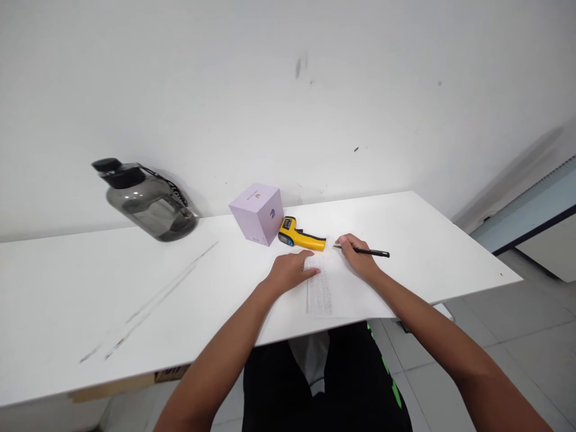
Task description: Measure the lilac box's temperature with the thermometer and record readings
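Observation:
A white sheet of paper [348,294] lies on the table near its front edge, with rows of handwriting down its left part. My right hand [357,255] grips a black pen [375,252], its tip over the upper part of the sheet. Flat on the paper's left edge rests my left hand [292,271], fingers apart and holding nothing. Just beyond the top of the paper lies a yellow infrared thermometer [306,240] with a black trigger and a small screen, its handle pointing right toward the pen tip.
A lilac box [256,214] stands behind the thermometer, close to the wall. Farther left, a large grey see-through bottle [150,204] with a black cap and strap stands at the back of the white table [135,282]. The table's right corner ends above a tiled floor [495,354].

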Tool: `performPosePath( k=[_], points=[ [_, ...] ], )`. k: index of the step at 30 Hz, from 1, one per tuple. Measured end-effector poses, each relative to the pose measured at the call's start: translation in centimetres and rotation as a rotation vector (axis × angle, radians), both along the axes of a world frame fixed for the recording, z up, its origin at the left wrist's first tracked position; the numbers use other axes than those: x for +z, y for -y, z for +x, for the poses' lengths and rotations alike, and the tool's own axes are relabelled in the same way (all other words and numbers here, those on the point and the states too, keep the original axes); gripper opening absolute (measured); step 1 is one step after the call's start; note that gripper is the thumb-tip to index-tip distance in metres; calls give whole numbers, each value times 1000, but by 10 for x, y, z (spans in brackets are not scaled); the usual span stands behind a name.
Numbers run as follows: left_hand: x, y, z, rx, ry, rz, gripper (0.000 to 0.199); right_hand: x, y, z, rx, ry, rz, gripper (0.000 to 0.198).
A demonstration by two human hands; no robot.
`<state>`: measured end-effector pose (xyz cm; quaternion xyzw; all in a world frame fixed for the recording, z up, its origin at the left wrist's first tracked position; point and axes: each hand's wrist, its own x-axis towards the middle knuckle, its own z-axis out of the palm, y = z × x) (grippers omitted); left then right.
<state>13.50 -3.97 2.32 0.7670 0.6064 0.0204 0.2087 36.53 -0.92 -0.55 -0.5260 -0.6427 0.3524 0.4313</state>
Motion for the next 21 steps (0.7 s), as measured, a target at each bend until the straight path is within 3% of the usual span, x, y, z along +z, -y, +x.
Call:
performPosePath(
  k=[4,9,21],
  points=[
    [-1,0,0,0,0,5,57,-2,-2,2,-110,45,33,54],
    [-2,-1,-1,-4,-6,5,58,-10,-10,3,-187,128,198,45],
    [3,1,0,-9,0,-1,58,-10,-15,10,-298,0,39,52]
  ],
)
